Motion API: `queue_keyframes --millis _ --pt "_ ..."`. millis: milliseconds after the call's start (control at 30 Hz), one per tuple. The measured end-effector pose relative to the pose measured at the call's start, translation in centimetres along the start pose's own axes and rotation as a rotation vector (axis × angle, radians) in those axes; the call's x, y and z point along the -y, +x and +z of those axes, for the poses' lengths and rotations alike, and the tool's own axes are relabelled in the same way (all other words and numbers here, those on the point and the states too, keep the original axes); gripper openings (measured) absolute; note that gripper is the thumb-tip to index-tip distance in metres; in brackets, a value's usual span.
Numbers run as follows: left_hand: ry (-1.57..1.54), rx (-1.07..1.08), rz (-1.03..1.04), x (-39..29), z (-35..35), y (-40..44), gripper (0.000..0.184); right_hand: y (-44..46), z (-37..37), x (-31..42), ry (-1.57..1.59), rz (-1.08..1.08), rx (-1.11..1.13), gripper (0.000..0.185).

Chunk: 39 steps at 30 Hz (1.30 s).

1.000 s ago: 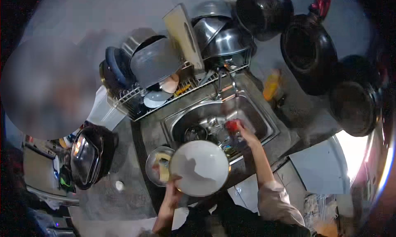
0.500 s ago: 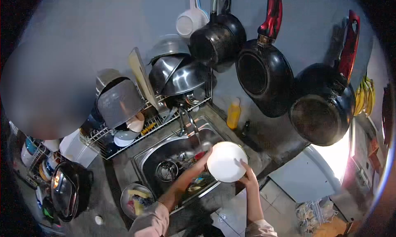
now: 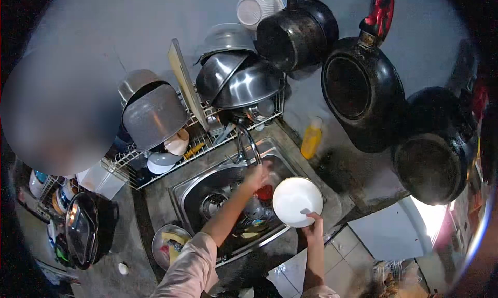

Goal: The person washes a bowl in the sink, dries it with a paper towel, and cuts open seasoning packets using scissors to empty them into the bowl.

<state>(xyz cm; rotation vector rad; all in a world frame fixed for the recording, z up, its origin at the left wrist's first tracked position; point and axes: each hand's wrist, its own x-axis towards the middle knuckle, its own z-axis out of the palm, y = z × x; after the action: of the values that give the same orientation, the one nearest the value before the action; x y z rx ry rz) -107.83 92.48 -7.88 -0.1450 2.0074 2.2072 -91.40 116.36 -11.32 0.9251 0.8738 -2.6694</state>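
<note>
A round white bowl (image 3: 297,202) with a thin dark rim is tilted toward me over the right side of the sink. My right hand (image 3: 313,226) grips its lower right edge, thumb on the inside. Under the curved spout of the faucet (image 3: 251,141) is my left hand (image 3: 258,176), off the bowl; its fingers are blurred, so whether they are apart does not show. Below it, the steel sink (image 3: 185,194) contains a red item (image 3: 264,192), a dark round strainer (image 3: 213,205) and other wet pieces that are hard to make out.
Behind the sink, a wire dish rack (image 3: 155,179) carries pots, steel bowls (image 3: 248,87) and a cutting board (image 3: 187,84). Black pans (image 3: 358,87) hang at the right. A yellow bottle (image 3: 311,139) stands on the counter. A bowl of scraps (image 3: 165,241) sits left of the sink.
My left hand has let go of the bowl and moved up and left to the faucet spout. My right hand still holds the bowl. The view has shifted slightly.
</note>
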Motion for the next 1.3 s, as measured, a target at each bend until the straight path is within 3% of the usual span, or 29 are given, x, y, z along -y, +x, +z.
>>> queue_keyframes --millis 33,133,167,200,233,267,333,367,400,500,533,633,667,767,800,900,933,1033,1100,1133,1200,1267,1300 --pt "0.0 0.0 -0.004 0.8 -0.4 1.3 0.026 -0.1 -0.3 0.1 -0.063 0.018 -0.042 0.051" --pt "1.356 -0.967 -0.232 3.3 -3.4 6.0 0.05 -1.7 1.7 -0.1 -0.115 -0.064 -0.099 0.055" --pt "1.254 -0.986 0.255 4.6 -5.9 6.4 0.052 -2.9 3.5 0.2 -0.147 -0.111 -0.126 0.056" --pt "1.1 -0.971 0.728 5.0 -9.2 6.1 0.056 -4.0 5.4 0.0 -0.146 -0.121 -0.133 0.056" --pt "1.088 -0.964 0.732 8.8 -10.0 8.8 0.056 -5.1 7.7 -0.4 -0.205 -0.233 -0.113 0.04" --pt "0.862 -0.723 0.573 11.7 -14.5 12.5 0.046 -5.8 8.8 -0.5 -0.265 -0.341 -0.096 0.024" --pt "0.409 -0.246 0.253 14.5 -26.2 18.5 0.03 -0.8 6.4 -1.4 -0.501 0.039 -0.162 0.064" --pt "0.183 -0.012 0.091 17.0 -27.0 20.2 0.026 -0.8 6.7 -1.8 -0.501 0.034 -0.17 0.064" --pt "0.178 -0.007 0.093 15.5 -25.3 19.2 0.026 -0.6 7.9 -2.6 -0.391 -0.028 -0.087 0.064" --pt "1.771 -0.273 0.591 9.1 -18.8 12.9 0.038 -1.1 10.0 -3.3 -0.302 -0.154 0.032 0.065" --pt "1.768 -0.28 0.579 11.4 -20.3 13.8 0.038 -1.8 10.5 -3.5 -0.316 -0.212 0.062 0.065" --pt "0.482 -0.453 0.559 18.5 -21.3 17.9 0.024 -2.3 10.2 -5.0 -0.366 -0.308 0.061 0.064" --pt "0.467 -0.456 0.564 16.5 -19.5 17.1 0.024 -2.3 9.7 -5.3 -0.386 -0.355 0.025 0.062" --pt "1.352 -0.319 0.245 9.1 -16.5 11.8 0.017 -2.6 9.3 -4.5 -0.382 -0.376 -0.011 0.06" --pt "1.34 -0.311 0.247 10.5 -16.6 12.7 0.017 -3.0 9.2 -4.3 -0.344 -0.33 -0.004 0.06" --pt "0.144 -0.381 -0.09 13.5 -19.1 15.2 0.018 -3.2 8.9 -3.8 -0.283 -0.263 0.0 0.061" --pt "0.143 -0.381 -0.087 11.4 -18.1 13.9 0.018 -2.9 9.1 -3.7 -0.261 -0.246 0.011 0.063" --pt "0.708 -0.704 0.376 5.6 -11.0 6.6 0.021 -1.5 9.4 -3.4 -0.282 -0.284 0.03 0.064" --pt "0.524 -0.432 0.396 2.1 -7.8 1.2 0.028 -1.1 9.0 -3.9 -0.355 -0.38 0.023 0.062" --pt "0.542 -0.439 0.385 2.5 -8.0 0.8 0.028 -1.0 9.1 -4.2 -0.348 -0.358 0.025 0.062" --pt "0.859 -0.466 0.606 4.6 -8.8 0.7 0.039 -1.2 9.3 -4.4 -0.382 -0.433 0.06 0.059" --pt "1.424 -0.617 0.789 5.1 -6.2 -1.9 0.056 -2.4 10.3 -4.5 -0.415 -0.454 0.045 0.059" --pt "1.295 -0.456 0.809 2.0 -3.4 -5.8 0.054 -3.2 10.9 -4.6 -0.451 -0.487 0.027 0.06"
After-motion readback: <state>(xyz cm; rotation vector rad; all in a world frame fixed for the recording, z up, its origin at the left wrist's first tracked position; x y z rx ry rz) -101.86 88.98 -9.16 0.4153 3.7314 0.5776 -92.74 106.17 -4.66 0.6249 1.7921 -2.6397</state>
